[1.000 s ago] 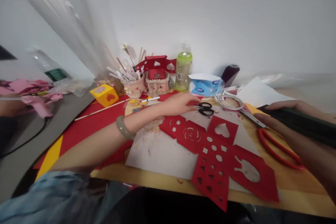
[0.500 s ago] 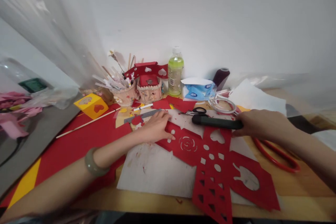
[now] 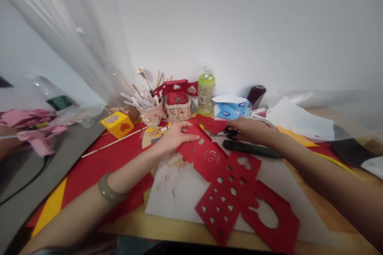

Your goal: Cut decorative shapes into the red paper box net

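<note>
My left hand (image 3: pixel 177 137) pinches the upper left end of a red cut-out paper sheet (image 3: pixel 206 173), thumb on top, and raises that end a little. The sheet has flaps pierced with a rose, hearts, triangles and an oval leaf-like opening. My right hand (image 3: pixel 248 128) is closed around the black handles of a pair of scissors (image 3: pixel 229 131), whose blades point left. Below the right wrist lies a long black tool (image 3: pixel 249 148), perhaps a cutter. A white, scrap-strewn sheet (image 3: pixel 173 195) lies beneath the red paper.
Along the wall stand a pot of sticks (image 3: pixel 151 113), a decorated box (image 3: pixel 178 110), a green drink bottle (image 3: pixel 206 89), a tissue pack (image 3: pixel 230 108) and a dark thread spool (image 3: pixel 256 95). At left are a yellow cube (image 3: pixel 117 124), a thin stick (image 3: pixel 113 142) and a pink glue gun (image 3: pixel 38 143).
My right hand has left the black tool, moved left and taken the scissors. My left hand has gripped the red sheet's end and raised it; the sheet has turned, its lower flaps swinging left.
</note>
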Demonstrator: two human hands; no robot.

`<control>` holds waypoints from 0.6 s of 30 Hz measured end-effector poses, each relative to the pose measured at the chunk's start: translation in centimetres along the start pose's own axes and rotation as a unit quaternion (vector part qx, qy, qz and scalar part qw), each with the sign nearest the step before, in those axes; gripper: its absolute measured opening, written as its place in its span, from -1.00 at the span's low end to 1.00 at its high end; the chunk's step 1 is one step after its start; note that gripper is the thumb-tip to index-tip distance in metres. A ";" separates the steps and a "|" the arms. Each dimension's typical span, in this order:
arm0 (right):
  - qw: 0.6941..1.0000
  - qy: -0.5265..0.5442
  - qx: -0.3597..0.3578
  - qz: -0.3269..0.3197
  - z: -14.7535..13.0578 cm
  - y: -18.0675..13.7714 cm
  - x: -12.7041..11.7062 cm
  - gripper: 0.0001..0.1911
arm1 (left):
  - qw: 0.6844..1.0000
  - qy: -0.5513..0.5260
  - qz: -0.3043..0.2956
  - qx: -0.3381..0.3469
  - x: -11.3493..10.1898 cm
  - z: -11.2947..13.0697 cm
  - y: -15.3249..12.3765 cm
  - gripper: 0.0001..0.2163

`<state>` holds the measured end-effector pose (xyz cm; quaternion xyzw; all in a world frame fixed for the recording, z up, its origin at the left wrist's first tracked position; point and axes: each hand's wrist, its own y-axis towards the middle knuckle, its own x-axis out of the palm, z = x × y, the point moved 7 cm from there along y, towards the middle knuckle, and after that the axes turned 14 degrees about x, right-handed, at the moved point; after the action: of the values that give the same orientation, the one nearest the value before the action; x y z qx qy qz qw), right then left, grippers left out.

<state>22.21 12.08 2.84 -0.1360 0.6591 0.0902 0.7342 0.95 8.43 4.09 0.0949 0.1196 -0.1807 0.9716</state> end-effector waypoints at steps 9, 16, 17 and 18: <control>0.988 0.072 0.069 0.120 2.7 -2.0 -3.6 -0.80 | 0.978 -0.192 0.078 0.032 -1.8 4.2 0.3 -0.83; 0.899 0.392 0.107 0.162 2.7 -6.5 -8.8 -0.59 | 0.979 -0.198 0.039 0.010 -1.3 6.8 1.2 -0.93; 0.891 0.419 0.095 0.146 1.6 -6.9 -9.1 -0.55 | 0.980 -0.194 0.028 0.007 -0.9 7.0 1.4 -0.94; 0.879 0.454 0.083 0.117 0.4 -7.3 -9.2 -0.53 | 0.981 -0.191 0.019 0.003 -0.5 7.2 1.5 -0.94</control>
<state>23.80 5.74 12.59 -0.0225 0.9362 0.0490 0.3472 2.54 8.33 11.33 0.0634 -0.0702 -0.1775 0.9796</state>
